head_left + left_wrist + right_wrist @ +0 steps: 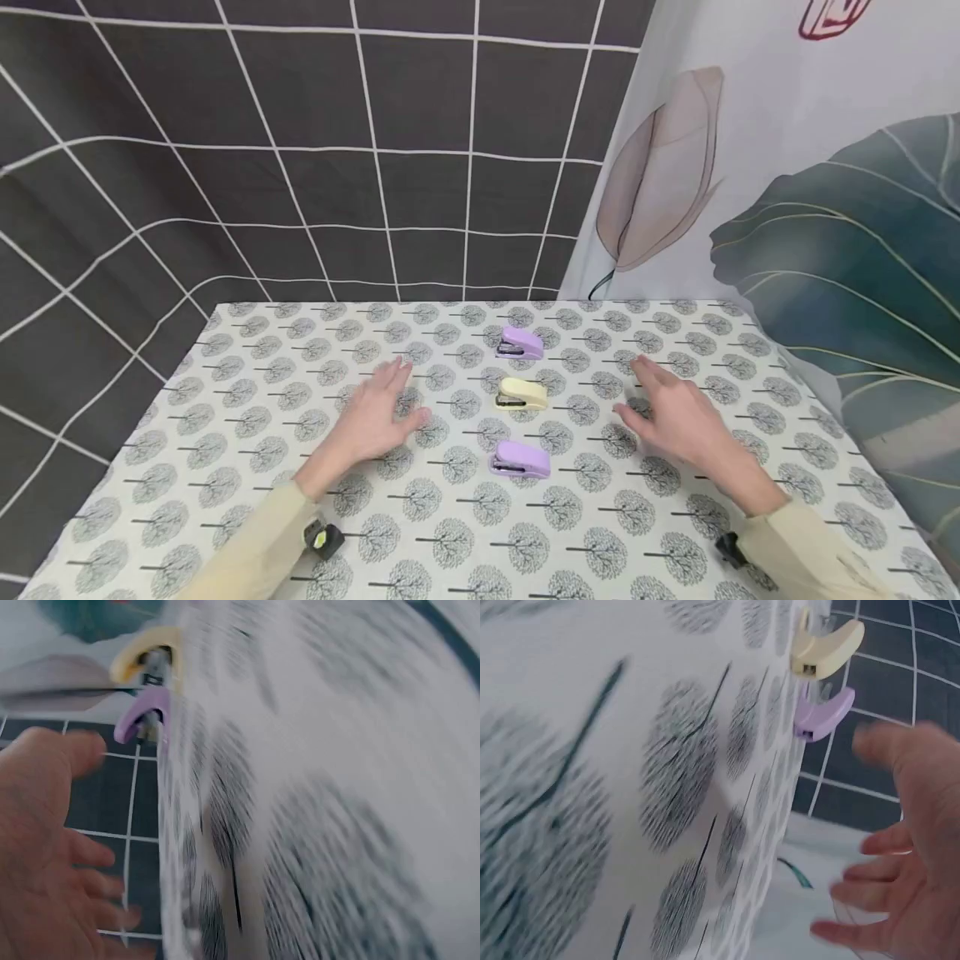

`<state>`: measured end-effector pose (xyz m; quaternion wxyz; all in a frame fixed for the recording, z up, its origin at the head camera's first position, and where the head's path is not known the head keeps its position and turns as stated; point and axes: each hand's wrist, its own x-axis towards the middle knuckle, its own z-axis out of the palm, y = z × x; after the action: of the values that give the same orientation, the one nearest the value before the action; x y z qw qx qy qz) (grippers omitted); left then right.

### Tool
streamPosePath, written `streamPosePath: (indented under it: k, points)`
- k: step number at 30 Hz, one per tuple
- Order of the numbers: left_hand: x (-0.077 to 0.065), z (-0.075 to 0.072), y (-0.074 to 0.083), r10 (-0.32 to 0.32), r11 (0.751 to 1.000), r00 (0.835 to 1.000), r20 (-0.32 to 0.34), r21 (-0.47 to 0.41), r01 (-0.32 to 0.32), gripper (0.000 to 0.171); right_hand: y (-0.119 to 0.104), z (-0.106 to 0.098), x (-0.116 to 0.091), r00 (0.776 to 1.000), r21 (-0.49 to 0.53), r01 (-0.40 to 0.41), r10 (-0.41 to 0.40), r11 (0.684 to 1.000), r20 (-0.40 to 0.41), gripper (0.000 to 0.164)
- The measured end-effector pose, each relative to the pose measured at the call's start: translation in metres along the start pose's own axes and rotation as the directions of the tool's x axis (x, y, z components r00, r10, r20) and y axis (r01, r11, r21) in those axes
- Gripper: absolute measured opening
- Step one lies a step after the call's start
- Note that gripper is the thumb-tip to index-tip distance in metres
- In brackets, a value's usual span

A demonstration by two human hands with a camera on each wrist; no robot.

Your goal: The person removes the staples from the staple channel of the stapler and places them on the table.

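Three small staplers stand in a column on the patterned cloth: a purple stapler at the back, a cream-yellow stapler in the middle and another purple stapler nearest the front. To their left, my left hand hovers over the cloth with fingers spread and nothing in it. My right hand is held likewise on the right side, thumb apart from the fingers. Both wrist views show the cream-yellow stapler and a purple one beyond the thumbs.
A white cloth printed with grey trees covers the table. Behind it hangs a dark curtain with a white grid. At the right is a pale curtain with large leaves. Each sleeve carries a small black wrist device.
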<state>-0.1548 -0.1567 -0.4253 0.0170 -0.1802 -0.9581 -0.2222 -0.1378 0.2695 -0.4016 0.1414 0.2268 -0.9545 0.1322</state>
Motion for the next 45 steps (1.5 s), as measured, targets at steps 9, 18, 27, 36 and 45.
streamPosePath:
  k: [9,18,27,36,45]
  points:
    - [0.075,0.024,0.021,-0.080,0.893,0.997,0.011,-0.443,0.076,0.036,-0.027,0.034,0.069,0.997,0.292,0.058,-0.068,0.955,0.023,0.032]
    - [0.123,0.065,0.039,-0.116,0.794,0.991,0.060,-0.594,0.128,0.050,-0.042,0.065,0.121,0.992,0.226,0.087,-0.106,0.970,0.072,0.049]
    - [0.135,0.082,0.043,-0.087,0.870,0.996,0.027,-0.485,0.089,0.044,-0.047,0.083,0.140,0.982,0.178,0.085,-0.113,0.980,0.152,0.049]
    - [0.139,0.082,0.041,-0.095,0.923,0.995,-0.019,-0.377,0.081,0.032,-0.049,0.084,0.148,0.974,0.186,0.077,-0.114,0.979,0.194,0.043]
    - [0.144,0.077,0.042,-0.119,0.925,0.993,-0.009,-0.365,0.108,0.031,-0.046,0.079,0.152,0.978,0.237,0.092,-0.133,0.967,0.162,0.040]
